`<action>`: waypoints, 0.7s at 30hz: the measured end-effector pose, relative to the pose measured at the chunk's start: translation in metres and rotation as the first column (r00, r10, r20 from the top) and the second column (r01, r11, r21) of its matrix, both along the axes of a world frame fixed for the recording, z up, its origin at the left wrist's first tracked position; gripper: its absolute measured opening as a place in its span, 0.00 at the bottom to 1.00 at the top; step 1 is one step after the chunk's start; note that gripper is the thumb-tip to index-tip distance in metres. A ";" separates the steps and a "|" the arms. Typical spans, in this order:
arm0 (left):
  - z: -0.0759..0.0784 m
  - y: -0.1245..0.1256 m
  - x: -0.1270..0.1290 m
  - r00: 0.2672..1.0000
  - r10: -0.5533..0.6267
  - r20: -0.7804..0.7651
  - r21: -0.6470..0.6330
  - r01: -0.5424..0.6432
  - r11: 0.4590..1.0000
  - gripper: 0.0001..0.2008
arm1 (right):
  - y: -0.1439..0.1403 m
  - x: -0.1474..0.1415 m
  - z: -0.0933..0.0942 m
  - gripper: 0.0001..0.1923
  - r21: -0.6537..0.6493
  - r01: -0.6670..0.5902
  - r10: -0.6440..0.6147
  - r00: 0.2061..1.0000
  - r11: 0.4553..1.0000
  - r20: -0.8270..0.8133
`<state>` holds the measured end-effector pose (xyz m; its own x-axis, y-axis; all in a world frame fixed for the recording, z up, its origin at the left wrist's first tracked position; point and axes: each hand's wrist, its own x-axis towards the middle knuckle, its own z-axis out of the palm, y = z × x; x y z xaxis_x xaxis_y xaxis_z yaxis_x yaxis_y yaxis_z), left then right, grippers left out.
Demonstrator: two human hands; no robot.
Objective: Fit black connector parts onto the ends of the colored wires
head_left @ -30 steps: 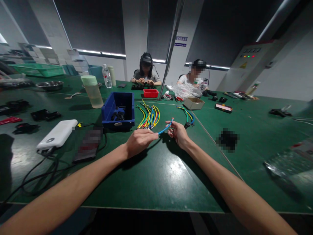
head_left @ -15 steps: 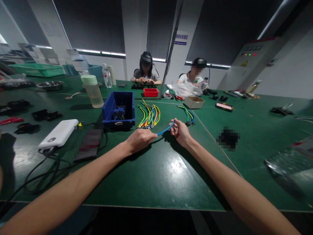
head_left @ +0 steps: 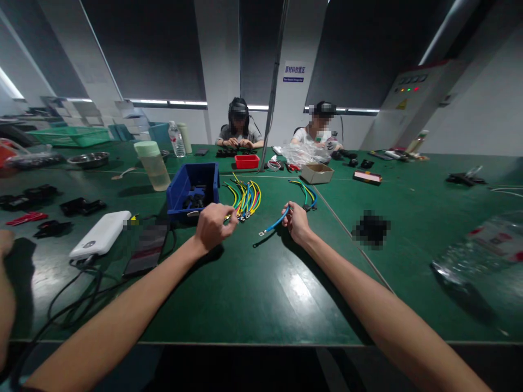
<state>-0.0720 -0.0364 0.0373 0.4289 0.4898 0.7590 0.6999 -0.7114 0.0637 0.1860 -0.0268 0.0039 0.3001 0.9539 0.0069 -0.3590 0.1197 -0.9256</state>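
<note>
Clock centred on the blue cable, 12 pointing away from the wearer. Table (head_left: pixel 245 305): green, glossy, a seam running from 1 to 4 o'clock. Bin (head_left: pixel 178 209): blue, black parts inside, at 10; its near right corner is screened by the left hand (head_left: pixel 214 224). That hand sits at 9, off the cable, fingers curled inward; fingertips hidden, cannot tell whether it grasps anything. Right hand (head_left: pixel 296 222) at 3, thumb and fingers pinching the cable's far end. Bottle (head_left: pixel 156 171), green lid, at 10, beyond the bin. Power bank (head_left: pixel 100 234), white, at 9, cord attached; phone (head_left: pixel 146 247) just beside it. Carton (head_left: pixel 315 177) at 1; red tray (head_left: pixel 247 164) at 11. Bundle (head_left: pixel 247 198) at 11: yellow, green, blue and red leads fanned out, near ends metallic, partly behind the left thumb. Smaller bunch (head_left: pixel 314 197), green, yellow and blue, at 1, just beyond the right hand. Cable (head_left: pixel 274 225): single, bright blue, gently bowed, held above the table, shadow beneath. Free end points to 8, carrying a silvery lug (head_left: pixel 261 234).
</note>
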 end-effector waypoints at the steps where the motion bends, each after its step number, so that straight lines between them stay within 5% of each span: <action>1: 0.003 0.004 -0.004 0.990 0.126 0.065 0.014 -0.128 0.992 0.07 | 0.001 0.002 0.000 0.08 0.006 0.019 -0.019 1.000 1.000 0.001; 5: 0.010 0.017 -0.018 0.884 0.426 0.192 -0.036 -0.427 0.903 0.14 | 0.004 0.008 0.000 0.07 0.017 0.071 -0.071 0.997 0.997 0.024; 9: 0.007 0.023 -0.023 0.843 0.538 0.000 -0.154 -0.531 0.833 0.17 | 0.004 0.008 0.001 0.06 0.017 0.077 -0.077 0.996 0.997 0.041; 14: 0.003 0.030 -0.024 0.723 0.578 -0.378 -0.272 -0.684 0.677 0.25 | 0.001 0.007 0.005 0.09 -0.020 0.046 -0.045 0.998 0.999 0.045; 21: 0.009 0.032 -0.023 0.683 0.582 -0.441 -0.319 -0.726 0.610 0.30 | 0.003 0.008 0.003 0.12 -0.042 0.019 -0.017 0.998 0.999 0.056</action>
<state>-0.0950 -0.0043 0.0459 0.0007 0.9567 0.2911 0.9996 0.0079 -0.0283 0.1938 -0.0240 0.0064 0.3175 0.9481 -0.0159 -0.3047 0.0862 -0.9486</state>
